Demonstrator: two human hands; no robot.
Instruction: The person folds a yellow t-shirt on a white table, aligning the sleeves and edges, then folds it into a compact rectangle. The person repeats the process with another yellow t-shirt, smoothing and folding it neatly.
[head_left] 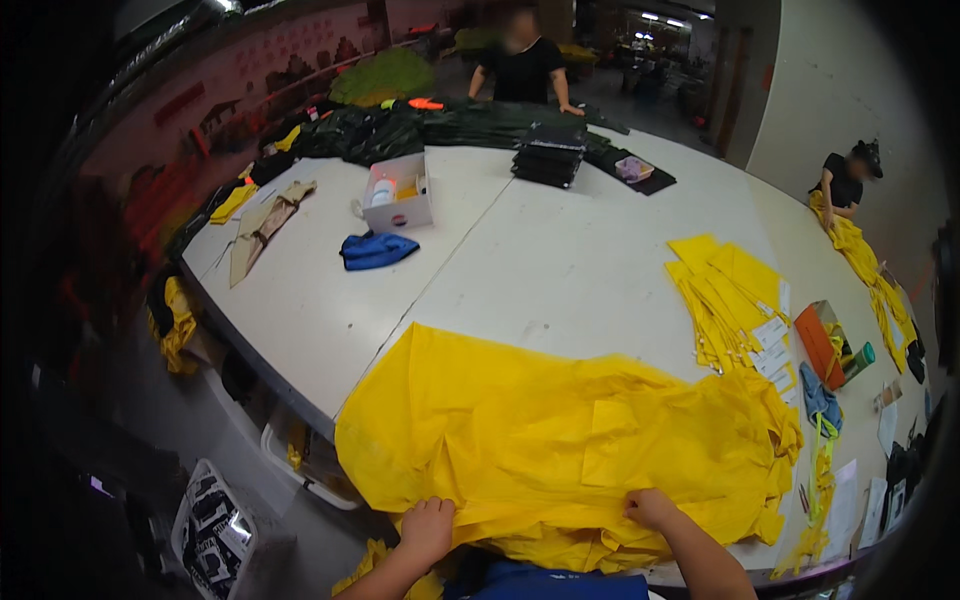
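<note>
A large yellow raincoat [520, 420] lies spread and creased across the near part of the white table, with a square pocket-like patch right of its middle. My left hand [428, 527] grips its near edge toward the left, fingers closed on the fabric. Further right, my right hand [650, 508] is closed in a pinch on the cloth near the same edge. Between my hands the fabric bunches and hangs over the table's near side. Folded yellow pieces [725, 300] with white labels lie in a pile beyond its right end.
On the white table [560, 260] stand a white box [400, 200] and a stack of black packets [548, 155]; a blue cloth [378, 250] lies nearby. An orange box [820, 345] sits at right. Two people work at the far and right edges. A bin [215, 530] stands at lower left.
</note>
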